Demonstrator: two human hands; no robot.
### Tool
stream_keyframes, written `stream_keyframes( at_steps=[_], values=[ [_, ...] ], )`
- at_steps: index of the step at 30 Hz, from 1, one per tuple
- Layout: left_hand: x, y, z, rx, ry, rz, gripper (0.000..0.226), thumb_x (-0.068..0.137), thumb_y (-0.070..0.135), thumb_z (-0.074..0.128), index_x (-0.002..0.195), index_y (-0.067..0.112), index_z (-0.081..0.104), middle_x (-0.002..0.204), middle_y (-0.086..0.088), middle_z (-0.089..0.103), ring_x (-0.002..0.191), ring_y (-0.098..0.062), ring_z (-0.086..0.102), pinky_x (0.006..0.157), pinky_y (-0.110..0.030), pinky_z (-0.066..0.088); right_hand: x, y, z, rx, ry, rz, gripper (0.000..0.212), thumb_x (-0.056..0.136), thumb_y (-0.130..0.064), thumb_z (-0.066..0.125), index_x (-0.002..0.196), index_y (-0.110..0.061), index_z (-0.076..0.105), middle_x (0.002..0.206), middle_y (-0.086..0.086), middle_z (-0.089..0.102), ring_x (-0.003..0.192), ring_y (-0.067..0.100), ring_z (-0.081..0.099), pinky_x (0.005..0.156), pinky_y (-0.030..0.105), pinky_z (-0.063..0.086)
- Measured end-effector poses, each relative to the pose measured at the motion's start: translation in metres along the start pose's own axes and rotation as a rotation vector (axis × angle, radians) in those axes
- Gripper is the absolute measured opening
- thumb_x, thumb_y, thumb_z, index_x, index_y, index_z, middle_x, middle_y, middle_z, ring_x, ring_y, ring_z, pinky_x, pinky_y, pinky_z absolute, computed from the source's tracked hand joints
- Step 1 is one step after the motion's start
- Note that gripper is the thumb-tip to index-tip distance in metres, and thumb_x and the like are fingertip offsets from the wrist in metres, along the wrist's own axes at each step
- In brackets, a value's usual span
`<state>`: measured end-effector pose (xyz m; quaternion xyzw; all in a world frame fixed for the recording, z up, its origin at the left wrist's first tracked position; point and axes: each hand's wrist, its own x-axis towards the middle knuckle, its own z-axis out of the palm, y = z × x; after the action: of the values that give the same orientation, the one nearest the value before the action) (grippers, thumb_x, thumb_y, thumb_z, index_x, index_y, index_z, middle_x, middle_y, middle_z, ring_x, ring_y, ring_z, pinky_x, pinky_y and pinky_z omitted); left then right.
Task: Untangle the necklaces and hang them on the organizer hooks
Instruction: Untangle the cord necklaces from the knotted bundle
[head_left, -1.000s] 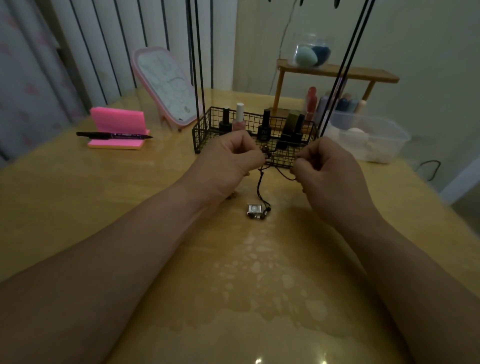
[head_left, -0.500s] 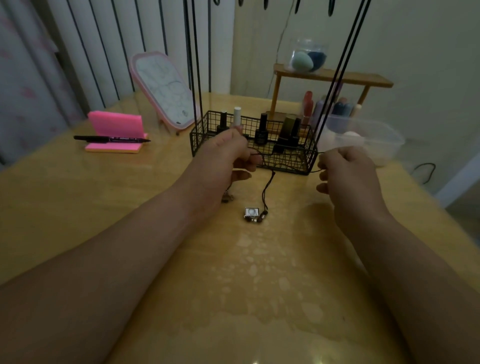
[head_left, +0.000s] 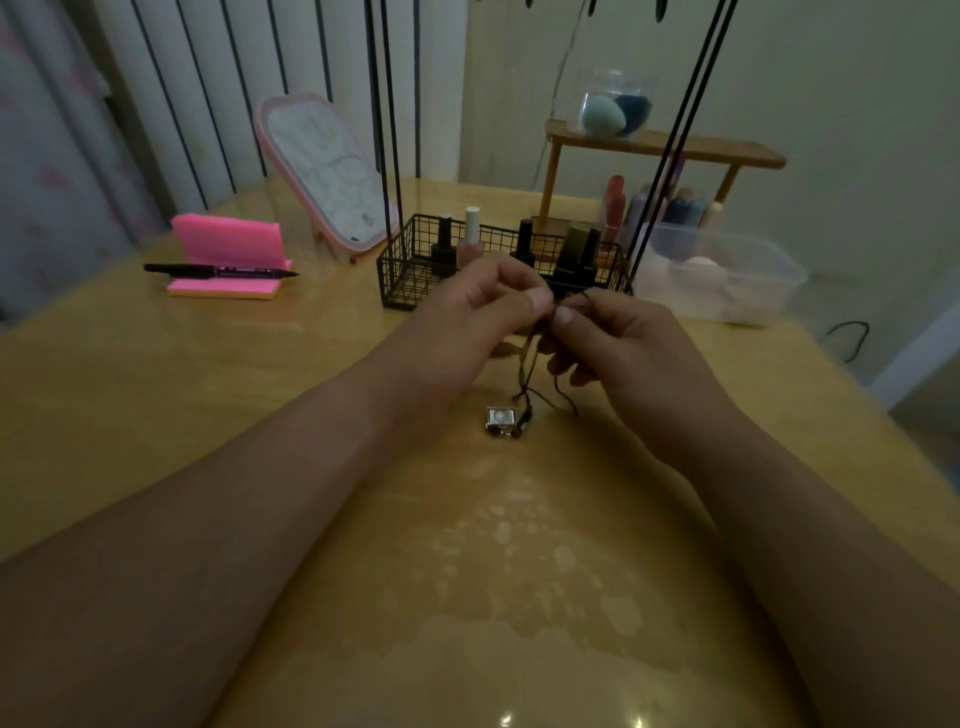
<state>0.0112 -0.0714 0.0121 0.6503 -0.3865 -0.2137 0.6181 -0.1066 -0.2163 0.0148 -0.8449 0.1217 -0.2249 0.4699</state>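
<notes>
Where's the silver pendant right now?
Head view, centre: the pendant lies on the table, just below the left hand and right hand, in front of the wire basket.

Pinching tangled thin dark necklace cords (head_left: 527, 374) between left hand (head_left: 478, 312) and right hand (head_left: 623, 343), thumbs almost touching, raised above glossy yellow wooden table (head_left: 208, 389). Trailing down to small square silver pendant (head_left: 501, 418) lying on the table between the wrists. Just behind the hands: black wire basket (head_left: 400, 270) holding nail polish bottles (head_left: 443, 244), thin black upright organizer rods (head_left: 384, 130) rising from both ends out of frame. Far left: pink sticky-note block (head_left: 228, 249) with black marker (head_left: 218, 270) across it, tilted pink-framed mirror (head_left: 322, 161). Right: small wooden shelf (head_left: 665, 148), clear jar of makeup sponges (head_left: 615, 104) on top, clear plastic tub (head_left: 727, 275) nearby.
</notes>
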Motion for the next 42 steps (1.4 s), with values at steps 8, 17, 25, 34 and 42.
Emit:
stream_keyframes(
  at_steps=[8,17,25,34,42],
  values=[
    [-0.002,0.000,0.006,0.031,-0.088,-0.178,0.033,0.111,0.030,0.037,0.129,0.020,0.062,0.105,-0.013,0.075,0.083,-0.021,0.070,0.078,-0.042,0.056,0.003,-0.007,-0.006,0.560,0.013,0.234,0.023,0.111,-0.023,0.043,0.112,-0.013,0.064,0.083,0.001,0.073,0.074,0.018,0.070,0.068,0.030,0.058],
    [-0.004,0.007,0.004,0.202,-0.052,-0.104,0.031,0.108,0.019,0.040,0.118,0.019,0.070,0.087,0.001,0.065,0.070,-0.017,0.050,0.063,-0.031,0.041,0.010,0.000,-0.015,0.696,-0.027,0.507,0.035,0.109,-0.041,0.034,0.105,-0.012,0.053,0.072,0.004,0.059,0.046,0.012,0.036,0.037,0.022,0.022],
    [-0.006,0.003,-0.001,0.439,-0.033,-0.028,0.007,0.098,0.038,0.070,0.100,0.034,0.075,0.083,0.016,0.066,0.076,0.007,0.059,0.067,-0.018,0.041,0.006,0.000,-0.023,-0.083,0.073,0.311,0.048,0.104,-0.062,0.043,0.102,-0.024,0.073,0.074,-0.012,0.057,0.068,0.008,0.051,0.061,0.030,0.039],
    [-0.004,0.001,-0.003,0.366,-0.008,-0.029,0.014,0.104,0.031,0.062,0.101,0.024,0.073,0.055,0.031,0.057,0.053,0.014,0.053,0.053,-0.010,0.035,0.001,0.000,-0.013,-0.260,0.075,-0.119,0.027,0.104,-0.027,0.055,0.131,-0.029,0.060,0.123,-0.017,0.060,0.114,-0.007,0.054,0.085,0.011,0.044],
    [-0.003,0.004,-0.007,0.010,0.025,-0.108,0.021,0.106,0.019,0.055,0.087,0.017,0.064,0.066,-0.003,0.059,0.060,-0.019,0.055,0.058,-0.034,0.046,0.002,-0.001,-0.018,0.046,-0.137,0.049,0.016,0.105,-0.027,0.057,0.101,-0.021,0.072,0.082,-0.004,0.073,0.081,0.015,0.070,0.078,0.031,0.061]
  ],
)
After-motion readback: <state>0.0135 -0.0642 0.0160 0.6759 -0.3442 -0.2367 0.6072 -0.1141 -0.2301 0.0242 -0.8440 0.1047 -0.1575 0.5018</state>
